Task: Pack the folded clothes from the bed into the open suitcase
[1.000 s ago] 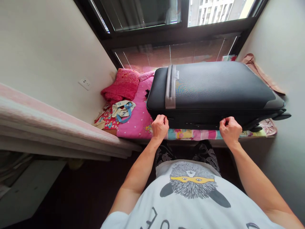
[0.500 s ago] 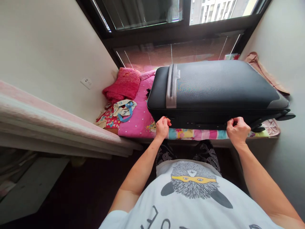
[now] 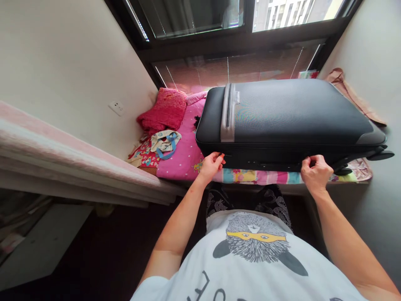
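Observation:
A large black suitcase lies flat on a pink patterned bedspread on the window ledge, its grey handle strip toward the left. My left hand pinches something small at the suitcase's front edge near the left corner, fingers closed. My right hand is closed on the same front edge further right, near the wheels. What each hand grips is too small to name.
A folded red blanket and a small cloth bag with blue straps lie left of the suitcase. A wall with a socket is on the left, a pale ledge runs below it, and a window sits behind.
Both hands have slid a little to the right along the suitcase's front edge. The suitcase itself has stayed put.

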The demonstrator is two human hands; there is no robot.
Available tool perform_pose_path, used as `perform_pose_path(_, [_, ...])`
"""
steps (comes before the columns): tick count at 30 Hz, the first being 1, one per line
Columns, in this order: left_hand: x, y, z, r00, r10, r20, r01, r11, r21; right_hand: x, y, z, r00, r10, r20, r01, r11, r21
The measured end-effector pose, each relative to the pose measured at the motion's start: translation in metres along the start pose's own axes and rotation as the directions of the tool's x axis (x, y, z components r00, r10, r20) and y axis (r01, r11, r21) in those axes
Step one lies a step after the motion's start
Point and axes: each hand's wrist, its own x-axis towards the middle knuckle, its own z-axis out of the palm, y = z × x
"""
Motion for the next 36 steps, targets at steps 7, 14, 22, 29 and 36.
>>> perform_pose_path(7, [-0.009,0.005,0.017,0.943,0.308,-0.127,-0.121,0.671,0.731,0.001,-0.002,0.000,0.999,0.033,0.004,-0.033,0.999,-0.014])
perform_pose_path(14, [-0.012,-0.003,0.021,0.899,0.422,-0.118,-0.087,0.435,0.896,0.000,0.000,-0.001,1.000,0.012,0.005,-0.012,1.000,-0.005])
perform_pose_path(22, [0.003,-0.009,-0.044,0.811,0.517,-0.275,0.006,0.461,0.887,0.002,0.004,0.001,0.999,-0.028,-0.031,0.027,0.999,-0.028])
perform_pose_path(29, [0.018,0.000,-0.071,0.825,0.491,-0.281,0.055,0.425,0.904,0.002,0.014,-0.001,0.997,-0.080,-0.023,0.077,0.993,-0.091])
perform_pose_path(36, [0.028,0.010,-0.078,0.852,0.441,-0.282,0.111,0.374,0.921,0.033,0.053,-0.033,0.997,0.072,-0.039,-0.081,0.948,-0.309])
